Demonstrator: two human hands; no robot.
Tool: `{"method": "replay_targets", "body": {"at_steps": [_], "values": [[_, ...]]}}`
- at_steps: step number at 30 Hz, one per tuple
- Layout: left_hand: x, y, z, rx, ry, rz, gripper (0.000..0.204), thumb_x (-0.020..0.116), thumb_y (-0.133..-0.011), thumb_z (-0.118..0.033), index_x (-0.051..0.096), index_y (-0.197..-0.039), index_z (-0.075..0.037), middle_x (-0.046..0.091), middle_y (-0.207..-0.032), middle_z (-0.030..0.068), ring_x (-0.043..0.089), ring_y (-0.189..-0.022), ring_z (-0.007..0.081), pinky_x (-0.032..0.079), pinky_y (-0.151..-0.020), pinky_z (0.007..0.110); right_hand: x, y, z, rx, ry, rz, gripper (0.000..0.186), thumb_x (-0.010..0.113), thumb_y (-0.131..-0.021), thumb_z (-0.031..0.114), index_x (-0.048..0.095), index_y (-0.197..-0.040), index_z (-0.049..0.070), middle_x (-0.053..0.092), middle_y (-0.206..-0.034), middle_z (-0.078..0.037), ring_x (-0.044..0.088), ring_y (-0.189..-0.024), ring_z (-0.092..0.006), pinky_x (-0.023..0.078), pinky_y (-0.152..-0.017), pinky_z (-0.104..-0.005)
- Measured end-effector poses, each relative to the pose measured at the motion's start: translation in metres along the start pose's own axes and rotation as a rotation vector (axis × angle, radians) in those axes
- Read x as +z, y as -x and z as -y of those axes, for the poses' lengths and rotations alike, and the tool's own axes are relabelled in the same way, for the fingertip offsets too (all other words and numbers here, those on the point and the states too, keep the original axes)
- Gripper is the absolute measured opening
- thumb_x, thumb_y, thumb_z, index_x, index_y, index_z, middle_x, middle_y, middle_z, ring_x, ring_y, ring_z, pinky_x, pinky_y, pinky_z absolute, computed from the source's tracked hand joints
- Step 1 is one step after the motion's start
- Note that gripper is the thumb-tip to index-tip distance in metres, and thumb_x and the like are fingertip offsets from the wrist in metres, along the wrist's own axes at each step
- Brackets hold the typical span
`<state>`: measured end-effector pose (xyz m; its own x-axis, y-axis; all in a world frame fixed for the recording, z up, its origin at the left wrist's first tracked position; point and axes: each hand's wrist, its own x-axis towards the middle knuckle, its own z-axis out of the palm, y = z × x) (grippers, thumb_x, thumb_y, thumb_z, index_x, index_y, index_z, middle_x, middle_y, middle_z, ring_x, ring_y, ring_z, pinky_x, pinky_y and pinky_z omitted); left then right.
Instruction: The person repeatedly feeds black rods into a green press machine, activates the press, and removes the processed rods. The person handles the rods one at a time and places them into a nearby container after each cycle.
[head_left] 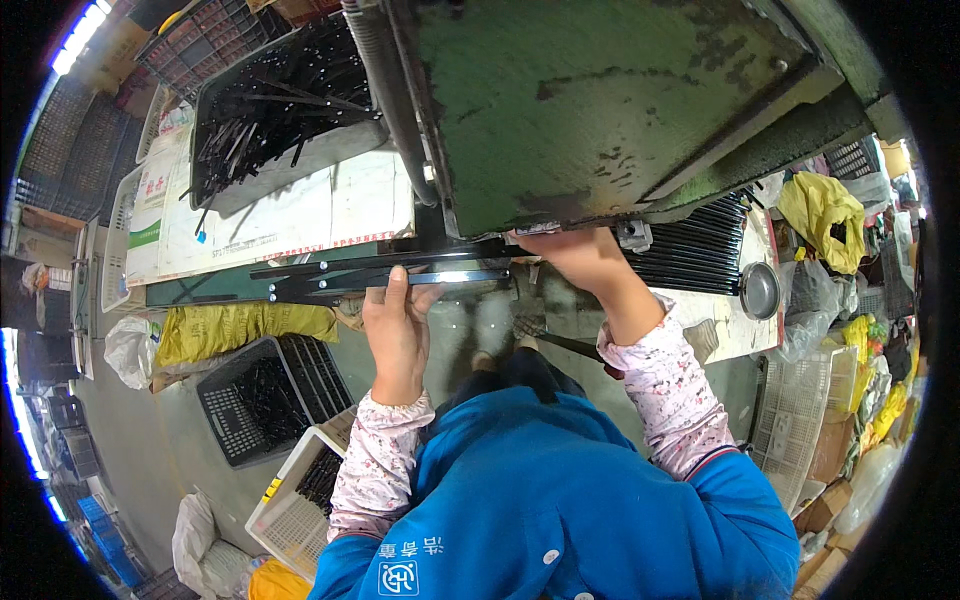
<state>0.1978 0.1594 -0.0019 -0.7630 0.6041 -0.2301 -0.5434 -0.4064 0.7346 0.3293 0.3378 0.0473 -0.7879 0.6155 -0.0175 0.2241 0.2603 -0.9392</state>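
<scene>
My left hand (395, 335) is closed on a set of black flat metal bars (440, 278), thumb on top. The bars lie crosswise, joined by small shiny rivets near their left ends, and their right ends reach toward the machine. My right hand (588, 258) reaches beneath the green machine head (580, 120). Its fingers are hidden there, so whether it grips anything does not show. Beside the right hand, a row of black bars (690, 250) lies side by side on the bench.
On the white cardboard (340, 205) at the left stands a grey bin (300, 165) of loose black strips. A round metal dish (760, 290) sits far right on the bench. Below left are a dark crate (235, 425), a white basket (290, 525) and a yellow sack (240, 335).
</scene>
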Motion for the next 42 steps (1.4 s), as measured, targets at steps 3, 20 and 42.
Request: {"method": "replay_targets", "body": {"at_steps": [3, 20, 42], "values": [[-0.001, -0.002, 0.001, 0.014, -0.017, 0.032, 0.023, 0.055, -0.096, -0.015, 0.048, -0.105, 0.005, 0.062, -0.095, 0.0144, 0.067, -0.086, 0.0261, 0.061, -0.073, 0.036, -0.001, 0.001, 0.007, -0.108, 0.146, 0.01, 0.033, 0.071, -0.081, 0.01, 0.062, -0.111, 0.0, 0.066, -0.11, -0.007, 0.06, -0.098, -0.0169, 0.048, -0.084, -0.0302], [0.002, -0.004, -0.002, 0.042, -0.099, 0.047, 0.023, 0.055, -0.096, -0.017, 0.046, -0.1, 0.003, 0.062, -0.104, 0.0217, 0.068, -0.092, 0.0332, 0.061, -0.078, 0.041, -0.015, 0.008, -0.025, -0.447, 0.62, -0.116, 0.036, 0.071, -0.082, 0.029, 0.065, -0.109, 0.006, 0.068, -0.104, -0.014, 0.063, -0.096, -0.0333, 0.049, -0.083, -0.04], [0.03, -0.002, -0.004, 0.022, 0.048, 0.147, 0.034, 0.055, -0.096, -0.014, 0.041, -0.124, 0.0, 0.059, -0.11, 0.0211, 0.067, -0.089, 0.0275, 0.059, -0.079, 0.038, 0.021, -0.051, -0.177, -0.435, 0.781, -0.573, 0.018, 0.057, -0.085, 0.013, 0.066, -0.097, 0.003, 0.065, -0.096, -0.017, 0.061, -0.089, -0.037, 0.047, -0.073, -0.0456]]}}
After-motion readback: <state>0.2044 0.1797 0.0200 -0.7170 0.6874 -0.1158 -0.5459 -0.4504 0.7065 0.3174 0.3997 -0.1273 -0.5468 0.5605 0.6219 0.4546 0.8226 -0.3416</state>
